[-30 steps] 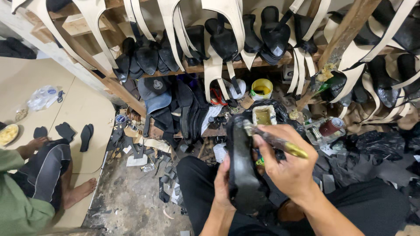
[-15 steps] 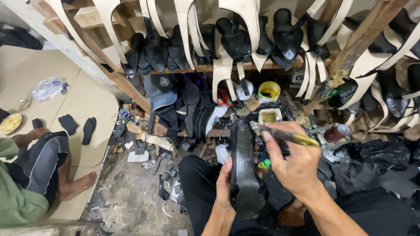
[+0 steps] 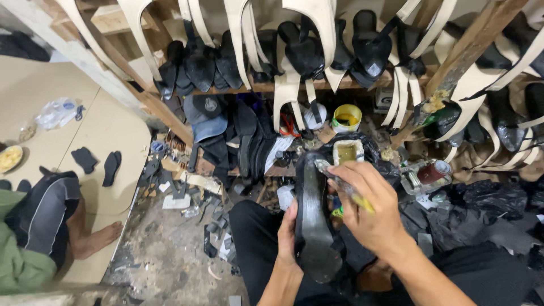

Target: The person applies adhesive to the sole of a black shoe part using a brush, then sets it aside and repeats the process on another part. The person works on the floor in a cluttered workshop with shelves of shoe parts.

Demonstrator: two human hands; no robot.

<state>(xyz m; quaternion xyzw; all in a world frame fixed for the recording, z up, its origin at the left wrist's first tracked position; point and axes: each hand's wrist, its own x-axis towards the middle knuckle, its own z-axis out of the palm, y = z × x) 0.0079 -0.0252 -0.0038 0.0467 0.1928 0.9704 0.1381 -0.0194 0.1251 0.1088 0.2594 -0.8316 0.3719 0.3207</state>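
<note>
left hand (image 3: 290, 229): closed around the side of a black sole (image 3: 310, 218), holding it upright over the lap, its smooth underside up.
right hand (image 3: 371, 212): fingers pinched tight on a brush (image 3: 343, 184) with a yellowish handle; the bristle end rests at the top of the sole.
sole: between both hands, just in front of the open glue tub (image 3: 347, 152).
done: as a judgement, gluing is under way at the toe end; no clear wet coat shows lower down.
left: most of the sole surface looks uncoated, so the brushing seems far from finished.
nearby: yellow cup (image 3: 347, 118) on the shelf edge, black soles on the rack (image 3: 317, 85), another person's leg (image 3: 93, 241) on the floor at left.
hidden: the bristles are blurred; the far side of the sole and the left palm are out of sight.
hard to tell: whether the brush carries glue, and what the heap of dark scraps is.
</note>
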